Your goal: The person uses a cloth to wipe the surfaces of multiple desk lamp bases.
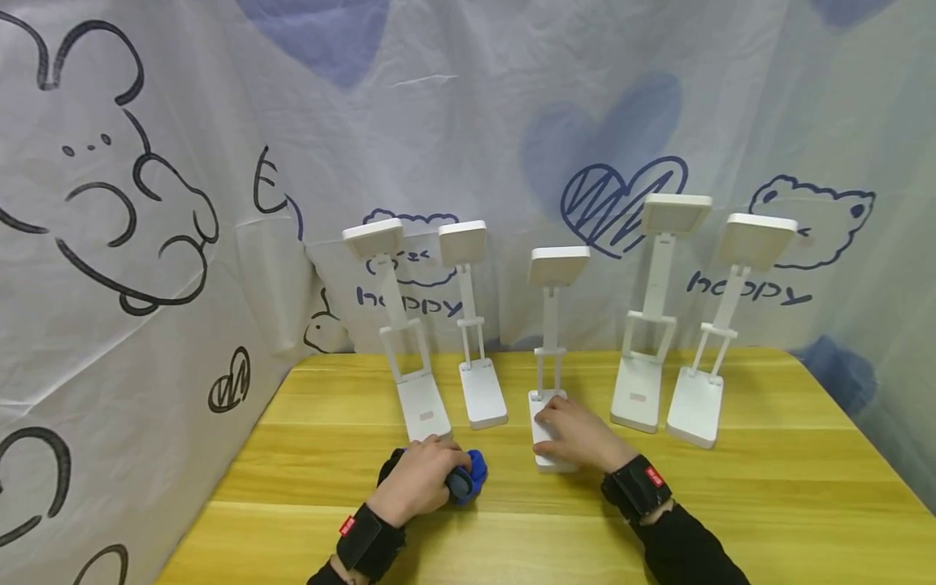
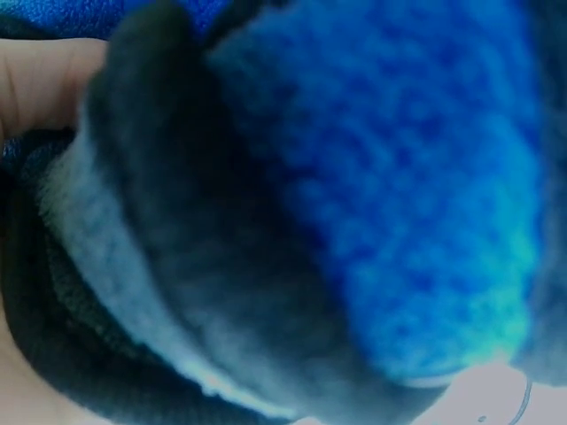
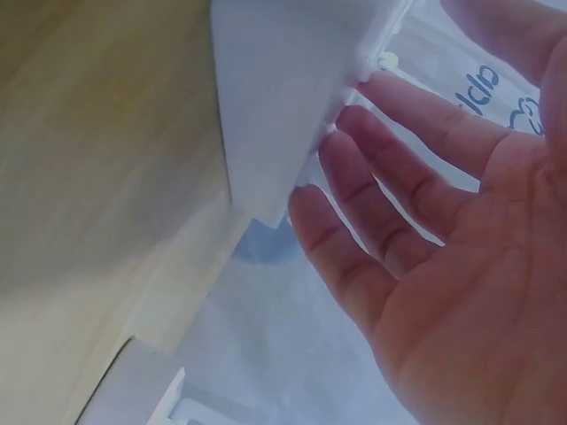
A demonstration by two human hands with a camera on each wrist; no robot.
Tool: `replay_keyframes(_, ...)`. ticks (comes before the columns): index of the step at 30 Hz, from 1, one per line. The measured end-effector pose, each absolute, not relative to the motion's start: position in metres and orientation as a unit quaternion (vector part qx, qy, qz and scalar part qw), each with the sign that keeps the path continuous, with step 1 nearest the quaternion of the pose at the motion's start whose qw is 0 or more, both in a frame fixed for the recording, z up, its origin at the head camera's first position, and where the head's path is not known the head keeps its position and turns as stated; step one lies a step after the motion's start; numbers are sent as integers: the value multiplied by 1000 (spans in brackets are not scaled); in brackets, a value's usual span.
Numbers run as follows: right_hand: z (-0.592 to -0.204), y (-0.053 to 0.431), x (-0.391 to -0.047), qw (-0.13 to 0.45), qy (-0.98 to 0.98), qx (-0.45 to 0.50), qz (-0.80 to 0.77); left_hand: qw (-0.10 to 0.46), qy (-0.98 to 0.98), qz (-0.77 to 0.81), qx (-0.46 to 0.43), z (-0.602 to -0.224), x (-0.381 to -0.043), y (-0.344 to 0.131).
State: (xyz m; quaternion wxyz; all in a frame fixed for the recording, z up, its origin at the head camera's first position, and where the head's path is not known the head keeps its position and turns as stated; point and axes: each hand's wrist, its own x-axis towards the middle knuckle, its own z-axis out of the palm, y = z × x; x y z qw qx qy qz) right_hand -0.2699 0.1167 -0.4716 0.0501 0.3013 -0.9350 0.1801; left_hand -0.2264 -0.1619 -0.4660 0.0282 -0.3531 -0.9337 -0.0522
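Observation:
My left hand (image 1: 426, 474) grips a crumpled blue and dark grey cloth (image 1: 475, 478) near the table's front. In the left wrist view the fuzzy cloth (image 2: 416, 177) fills most of the picture, with a bit of finger at the left. My right hand (image 1: 581, 435) rests on the base of the middle white desk lamp (image 1: 559, 266). In the right wrist view its fingers (image 3: 416, 181) are loosely bent, fingertips at the edge of the white base (image 3: 275, 88). The lamp stands upright with its head raised.
Two white lamps stand to the left, a nearer one (image 1: 424, 406) and another (image 1: 483, 394). To the right are two more, a taller one (image 1: 636, 394) and the rightmost (image 1: 695, 406). Behind the wooden table (image 1: 307, 455) hangs a printed white curtain (image 1: 468, 122).

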Motion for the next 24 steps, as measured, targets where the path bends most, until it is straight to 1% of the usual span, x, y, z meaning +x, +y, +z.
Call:
replay_keyframes(9, -470, 119, -266, 50, -924, 336, 178, 21, -935, -65, -348, -467, -227, -160)
replay_keyframes(15, -468, 122, -264, 25, -923, 333, 191, 28, -934, -58, -351, -467, -228, -151)
replay_keyframes(20, -467, 123, -265, 28, -924, 294, 241, 28, -938, -60, -341, -466, -227, -141)
replay_keyframes(22, -466, 124, -267, 45, -927, 264, 265, 30, -940, -59, -334, -466, -226, -136)
replay_keyframes(24, -464, 127, -270, 78, -929, 223, 285, 36, -941, -55, -331, -466, -226, -130)
